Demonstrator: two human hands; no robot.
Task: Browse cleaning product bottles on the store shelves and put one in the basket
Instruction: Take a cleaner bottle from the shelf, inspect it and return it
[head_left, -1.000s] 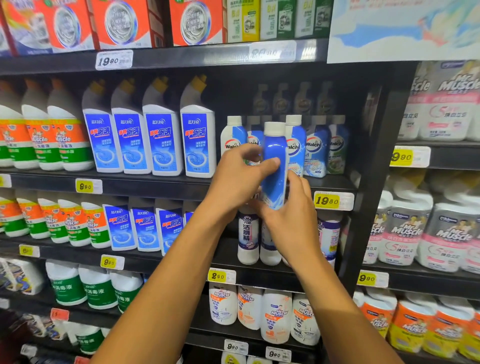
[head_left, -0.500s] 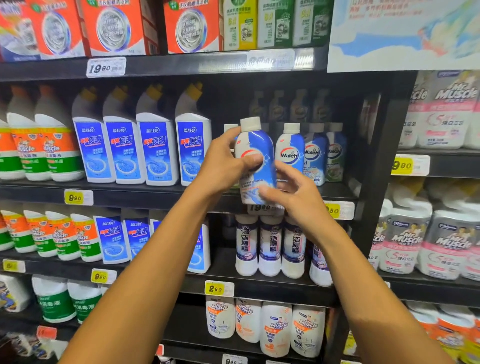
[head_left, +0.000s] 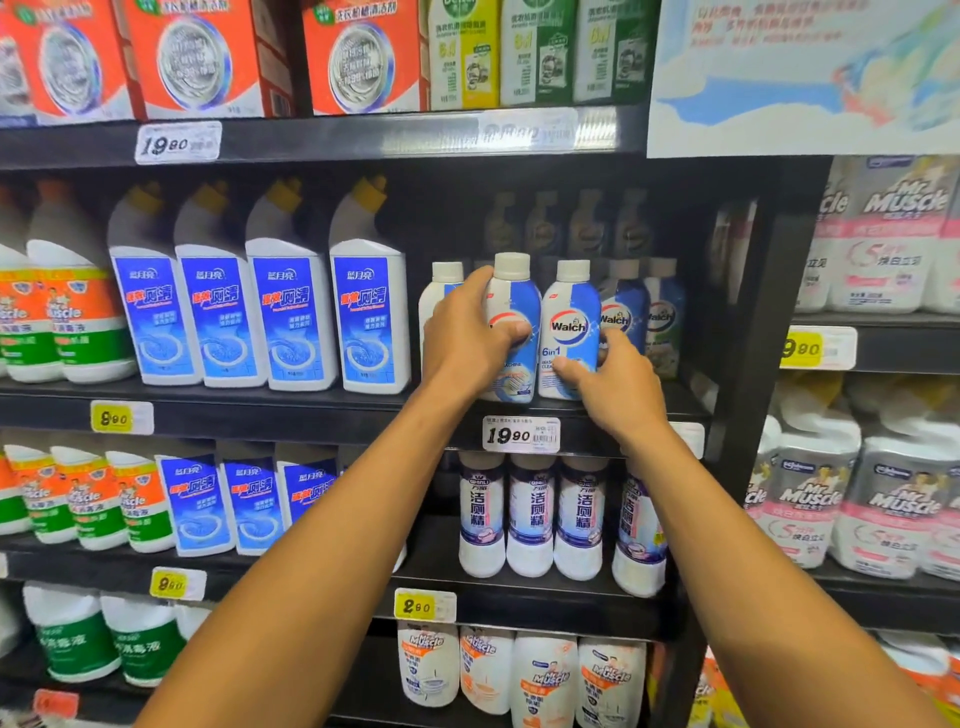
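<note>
Both your arms reach forward and up to the shelf (head_left: 311, 410) with the Walch bottles. Your left hand (head_left: 467, 338) has its grip closed round a blue-and-white bottle (head_left: 511, 332): thumb across the label at the front, fingers curled behind near the shoulder. That bottle stands upright on the shelf edge, just above the 19.90 price tag (head_left: 521, 434). Your right hand (head_left: 613, 379) sits at about 4 o'clock from it, gripping the neighbouring Walch bottle (head_left: 570, 327), thumb pressed on the lower label and fingers wrapped behind its right side. The two bottles stand side by side, touching or nearly so. At 9 o'clock from your left hand stands a row of white toilet cleaner bottles (head_left: 296, 312) with blue labels. The basket is out of sight.
</note>
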